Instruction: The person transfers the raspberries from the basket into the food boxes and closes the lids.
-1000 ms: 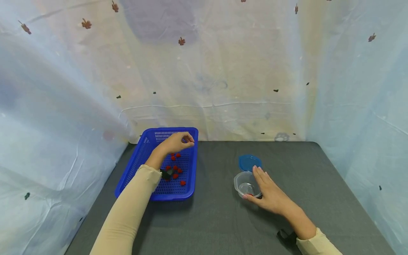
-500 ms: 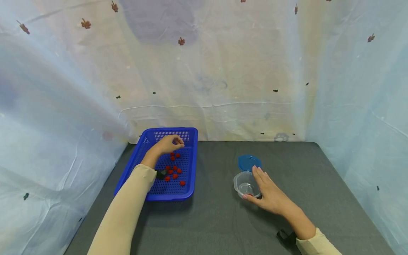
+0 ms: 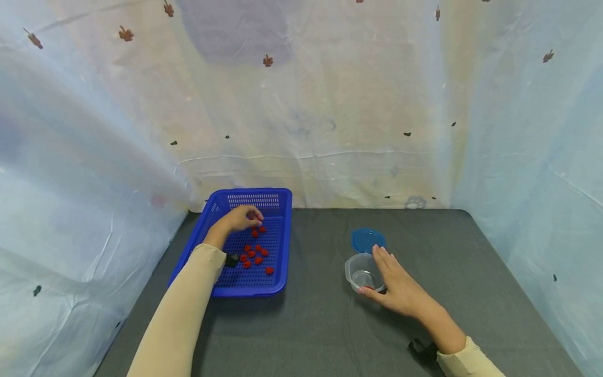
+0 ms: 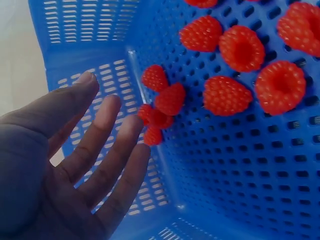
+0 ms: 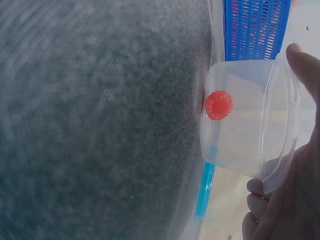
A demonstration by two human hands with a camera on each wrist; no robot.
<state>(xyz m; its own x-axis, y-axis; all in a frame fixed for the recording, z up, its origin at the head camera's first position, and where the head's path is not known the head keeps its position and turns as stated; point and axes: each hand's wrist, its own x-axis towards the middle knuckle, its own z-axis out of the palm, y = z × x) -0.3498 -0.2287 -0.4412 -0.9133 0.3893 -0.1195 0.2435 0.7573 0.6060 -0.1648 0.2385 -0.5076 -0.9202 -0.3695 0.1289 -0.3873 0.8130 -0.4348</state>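
Loose red raspberries (image 4: 227, 96) lie on the floor of a blue perforated basket (image 3: 254, 291); the left-wrist view shows hollow ends on some, too small to tell from the head. The left hand (image 3: 237, 219) hangs over them, fingers loosely bent and holding nothing visible. In the head view, berries lie at four to five o'clock from it; the left-wrist view shows a tight cluster by the basket wall, just beyond the fingertips.

From the basket's centre, a clear container (image 3: 363, 275) stands at three to four o'clock. The right hand (image 3: 402, 290) grips its rim from four o'clock, between thumb and fingers. The head view gives only a red sliver beside the thumb; the right-wrist view shows a whole raspberry (image 5: 219, 105) through the clear wall.

At the container's twelve o'clock lies a blue lid (image 3: 369, 241) on the grey-covered table (image 3: 311, 324). A patterned curtain (image 3: 330, 104) hangs behind.
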